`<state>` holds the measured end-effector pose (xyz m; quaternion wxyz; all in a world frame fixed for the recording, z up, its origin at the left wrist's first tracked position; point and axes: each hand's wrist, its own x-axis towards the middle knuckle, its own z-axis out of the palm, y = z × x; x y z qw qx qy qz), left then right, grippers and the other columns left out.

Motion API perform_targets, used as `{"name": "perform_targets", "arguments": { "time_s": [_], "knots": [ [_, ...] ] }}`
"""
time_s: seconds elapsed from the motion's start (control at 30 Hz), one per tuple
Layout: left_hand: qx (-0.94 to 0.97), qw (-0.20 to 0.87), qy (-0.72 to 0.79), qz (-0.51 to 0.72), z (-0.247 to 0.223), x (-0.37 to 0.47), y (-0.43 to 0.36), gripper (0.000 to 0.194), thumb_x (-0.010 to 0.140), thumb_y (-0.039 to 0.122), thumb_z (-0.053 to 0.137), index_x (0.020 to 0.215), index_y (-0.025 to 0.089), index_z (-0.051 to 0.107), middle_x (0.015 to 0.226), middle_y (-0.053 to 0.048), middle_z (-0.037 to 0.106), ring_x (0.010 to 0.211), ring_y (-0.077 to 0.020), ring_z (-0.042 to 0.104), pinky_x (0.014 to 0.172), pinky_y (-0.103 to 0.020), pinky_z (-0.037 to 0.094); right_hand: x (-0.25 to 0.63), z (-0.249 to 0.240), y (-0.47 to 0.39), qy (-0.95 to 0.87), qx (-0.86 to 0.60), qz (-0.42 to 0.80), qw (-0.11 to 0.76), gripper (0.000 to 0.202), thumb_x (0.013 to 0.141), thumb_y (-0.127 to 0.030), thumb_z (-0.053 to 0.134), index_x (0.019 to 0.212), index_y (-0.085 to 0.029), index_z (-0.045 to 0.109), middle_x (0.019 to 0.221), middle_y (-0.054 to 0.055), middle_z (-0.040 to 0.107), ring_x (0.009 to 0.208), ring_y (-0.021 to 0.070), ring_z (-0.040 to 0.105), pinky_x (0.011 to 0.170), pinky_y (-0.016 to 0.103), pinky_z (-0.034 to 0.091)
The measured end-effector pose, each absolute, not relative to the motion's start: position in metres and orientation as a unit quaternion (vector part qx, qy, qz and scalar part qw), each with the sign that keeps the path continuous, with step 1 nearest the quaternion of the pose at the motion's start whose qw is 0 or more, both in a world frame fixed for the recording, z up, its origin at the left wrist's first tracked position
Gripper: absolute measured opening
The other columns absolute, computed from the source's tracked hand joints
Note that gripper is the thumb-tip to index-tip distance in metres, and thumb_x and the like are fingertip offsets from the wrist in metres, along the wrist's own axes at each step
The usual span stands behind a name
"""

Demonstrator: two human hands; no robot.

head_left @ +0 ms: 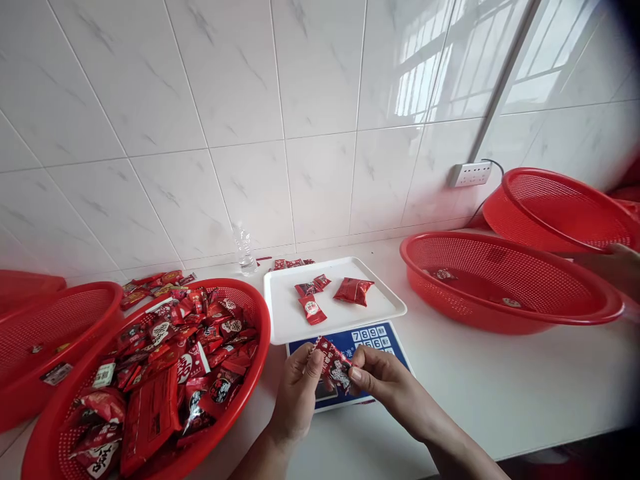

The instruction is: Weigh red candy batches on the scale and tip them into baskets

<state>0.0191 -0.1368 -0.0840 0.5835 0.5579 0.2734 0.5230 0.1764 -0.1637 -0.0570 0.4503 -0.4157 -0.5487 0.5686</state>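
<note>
Between my two hands is a small red snack packet (334, 363) with white lettering and a printed figure. My left hand (299, 385) pinches its left end between thumb and fingers, and my right hand (376, 375) grips the right end. Both hands are over the blue keypad of a weighing scale (395, 343), covering part of its display. Just beyond them is the scale's white tray (280, 320). On the tray lie a puffed red packet (353, 291), a flat red packet (313, 310) and dark red packets (313, 285) close together.
A red basket (265, 333) heaped with packets stands at left, beside another red basket (107, 293). At right, a red basket (445, 310) holds a few packets; a co-worker's hand (620, 267) touches a tilted basket (530, 230). A clear bottle (244, 250) and power strip (471, 175) are near the wall.
</note>
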Motion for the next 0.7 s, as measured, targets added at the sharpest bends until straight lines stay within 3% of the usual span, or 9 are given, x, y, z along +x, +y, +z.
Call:
{"name": "perform_targets", "arguments": {
  "time_s": [0.17, 0.27, 0.53, 0.7],
  "knots": [
    [0.605, 0.601, 0.259, 0.453, -0.073, 0.019, -0.142, 0.031, 0.085, 0.044, 0.056, 0.087, 0.014, 0.061, 0.078, -0.004, 0.061, 0.072, -0.0152, 0.055, 0.067, -0.025, 0.044, 0.174, -0.063, -0.167, -0.549, -0.422, 0.529, 0.490, 0.038, 0.076, -0.055, 0.059, 0.066, -0.020, 0.048, 0.063, -0.001, 0.056, 0.060, 0.0117, 0.049, 0.059, 0.026, 0.040],
    [0.622, 0.618, 0.229, 0.422, -0.070, 0.020, -0.145, 0.029, 0.086, 0.041, 0.055, 0.089, 0.013, 0.064, 0.083, -0.006, 0.063, 0.082, -0.0189, 0.058, 0.077, -0.029, 0.045, 0.173, -0.065, -0.170, -0.559, -0.430, 0.506, 0.497, 0.037, 0.076, -0.054, 0.060, 0.066, -0.020, 0.051, 0.064, -0.001, 0.057, 0.061, 0.0121, 0.050, 0.059, 0.026, 0.040],
    [0.595, 0.652, 0.213, 0.420, -0.069, 0.021, -0.145, 0.028, 0.088, 0.039, 0.052, 0.094, 0.014, 0.063, 0.078, -0.003, 0.059, 0.073, -0.0143, 0.053, 0.070, -0.027, 0.044, 0.176, -0.066, -0.174, -0.616, -0.442, 0.462, 0.460, 0.038, 0.082, -0.053, 0.052, 0.065, -0.019, 0.053, 0.065, 0.000, 0.058, 0.064, 0.0136, 0.052, 0.063, 0.027, 0.042],
    [0.603, 0.646, 0.229, 0.409, -0.070, 0.018, -0.143, 0.031, 0.084, 0.042, 0.057, 0.084, 0.013, 0.063, 0.069, 0.000, 0.051, 0.061, -0.0096, 0.043, 0.058, -0.022, 0.038, 0.180, -0.058, -0.171, -0.606, -0.450, 0.448, 0.479, 0.044, 0.082, -0.059, 0.046, 0.067, -0.019, 0.053, 0.065, 0.001, 0.056, 0.062, 0.0136, 0.052, 0.061, 0.027, 0.043]
  ]
}}
